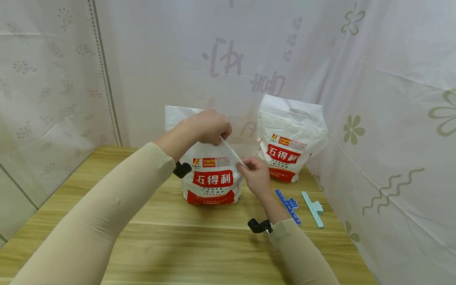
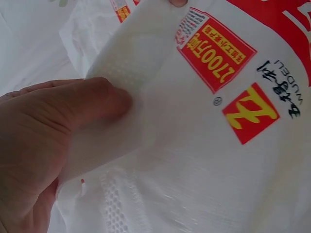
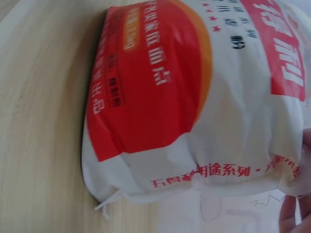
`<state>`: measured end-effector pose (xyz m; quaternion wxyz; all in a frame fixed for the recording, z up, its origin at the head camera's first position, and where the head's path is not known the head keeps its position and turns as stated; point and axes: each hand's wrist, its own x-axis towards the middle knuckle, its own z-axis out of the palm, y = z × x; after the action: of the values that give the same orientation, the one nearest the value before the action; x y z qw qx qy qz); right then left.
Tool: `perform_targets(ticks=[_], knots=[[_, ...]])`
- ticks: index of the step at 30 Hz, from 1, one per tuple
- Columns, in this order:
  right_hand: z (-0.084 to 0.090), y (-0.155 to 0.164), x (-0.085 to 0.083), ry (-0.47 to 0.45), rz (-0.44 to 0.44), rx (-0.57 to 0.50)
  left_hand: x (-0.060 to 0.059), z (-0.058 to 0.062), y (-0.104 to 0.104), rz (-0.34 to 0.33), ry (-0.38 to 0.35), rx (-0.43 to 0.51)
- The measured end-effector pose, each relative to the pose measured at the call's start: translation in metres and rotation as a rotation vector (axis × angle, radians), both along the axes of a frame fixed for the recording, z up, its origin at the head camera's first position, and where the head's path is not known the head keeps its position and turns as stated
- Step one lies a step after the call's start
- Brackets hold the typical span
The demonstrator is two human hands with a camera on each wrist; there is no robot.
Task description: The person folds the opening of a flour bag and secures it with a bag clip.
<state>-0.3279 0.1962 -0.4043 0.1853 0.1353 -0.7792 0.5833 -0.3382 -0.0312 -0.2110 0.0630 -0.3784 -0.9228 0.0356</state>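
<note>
White patterned sheeting walls in the wooden surface where your flour bag stands. Your left hand has its fingers curled round the bag's folded top flap; your right hand pinches the flap's lower corner. Right of your fingers stand a second bag and two sealing clips.

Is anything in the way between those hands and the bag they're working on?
No. Both the left hand and the right hand already pinch the folded top of the near bag.
</note>
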Motion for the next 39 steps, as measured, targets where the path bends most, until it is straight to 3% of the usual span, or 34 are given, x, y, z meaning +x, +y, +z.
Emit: perform_targets(ticks=[4,8,13,17,27,39], knots=[[0.0,-0.003,0.003,0.077,-0.046,0.09,0.0,-0.005,-0.002,-0.027,0.024,-0.004],[0.002,-0.005,0.004,0.079,-0.06,0.143,-0.001,-0.007,-0.002,-0.035,0.031,-0.004],[0.012,-0.01,0.002,0.042,-0.002,0.151,-0.001,-0.005,-0.001,-0.025,0.013,0.005],[0.022,-0.019,0.001,0.068,0.043,0.14,-0.001,-0.004,-0.001,-0.018,-0.004,0.013],[0.029,-0.03,0.001,0.081,0.014,0.128,0.0,-0.006,0.002,-0.021,0.02,-0.004],[0.035,-0.035,-0.001,0.123,0.006,0.147,0.002,-0.011,0.011,-0.01,-0.003,-0.027]])
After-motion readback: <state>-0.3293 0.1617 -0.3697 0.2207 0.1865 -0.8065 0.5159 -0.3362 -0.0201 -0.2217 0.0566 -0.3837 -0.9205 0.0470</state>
